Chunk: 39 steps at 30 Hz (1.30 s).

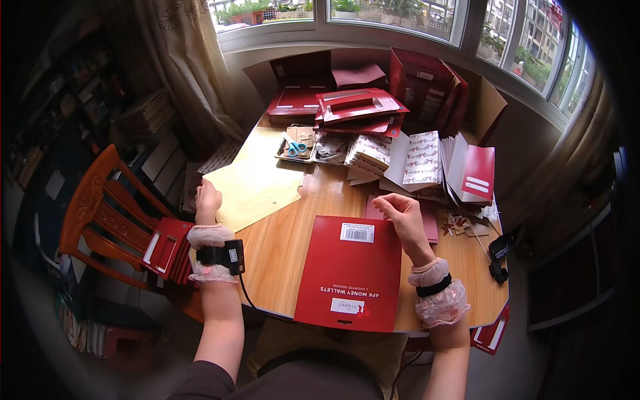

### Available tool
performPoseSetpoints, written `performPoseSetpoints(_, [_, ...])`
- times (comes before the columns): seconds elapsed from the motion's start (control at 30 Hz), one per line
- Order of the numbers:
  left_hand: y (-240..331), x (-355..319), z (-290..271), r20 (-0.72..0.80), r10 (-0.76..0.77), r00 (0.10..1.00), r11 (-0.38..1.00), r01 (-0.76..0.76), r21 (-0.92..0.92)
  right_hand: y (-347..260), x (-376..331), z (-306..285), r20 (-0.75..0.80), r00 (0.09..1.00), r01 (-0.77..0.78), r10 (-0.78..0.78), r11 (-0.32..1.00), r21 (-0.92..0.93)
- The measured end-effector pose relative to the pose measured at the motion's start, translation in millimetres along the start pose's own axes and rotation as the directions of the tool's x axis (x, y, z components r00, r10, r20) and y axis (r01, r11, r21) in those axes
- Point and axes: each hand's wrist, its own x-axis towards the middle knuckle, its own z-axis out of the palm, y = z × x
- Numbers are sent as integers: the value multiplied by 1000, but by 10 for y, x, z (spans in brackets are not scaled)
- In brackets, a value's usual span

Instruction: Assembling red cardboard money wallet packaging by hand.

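A red printed cardboard wallet pack (350, 273) lies flat at the table's near edge, upside down to me, with a white barcode label at its far end. Above its far right corner is my right hand (403, 217), thumb and forefinger pinched together; anything between them is too small to make out. My left hand (208, 199) is curled closed at the left edge of a yellow sheet (257, 193), and what its fingers hold, if anything, is hidden. Part of a pinkish-red card (430, 223) shows beyond the pack, behind my right hand.
Red cardboard packs (360, 103) are piled at the back. Before them stand a tray with blue scissors (295, 148) and stacks of patterned paper wallets (421, 159). Scraps (460, 223) lie at the right. More red packs (167, 250) rest on a wooden chair (100, 213) at left.
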Motion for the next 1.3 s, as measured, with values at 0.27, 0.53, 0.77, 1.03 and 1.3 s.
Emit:
performPoseSetpoints(0.27, [440,-291,-141,-306,421,854,874,-472,-115,-98,48,-69,27,1000,-5,7,997,-75])
performPoseSetpoints(0.53, [1497,-1397,280,147,927,345,326,-547,-771,226,3,-253,-126,966,159,-226,903,-399])
performPoseSetpoints(0.77, [1481,-1644,287,229,946,229,324,-645,-692,202,-80,-35,-117,939,164,-324,719,-676])
performPoseSetpoints(1.03, [1510,-1715,306,209,956,204,292,-647,-704,238,-77,43,-65,945,171,-320,655,-736])
performPoseSetpoints(1.3, [1456,-1767,194,266,933,243,361,-649,-670,190,-133,43,-54,923,158,-380,504,-849])
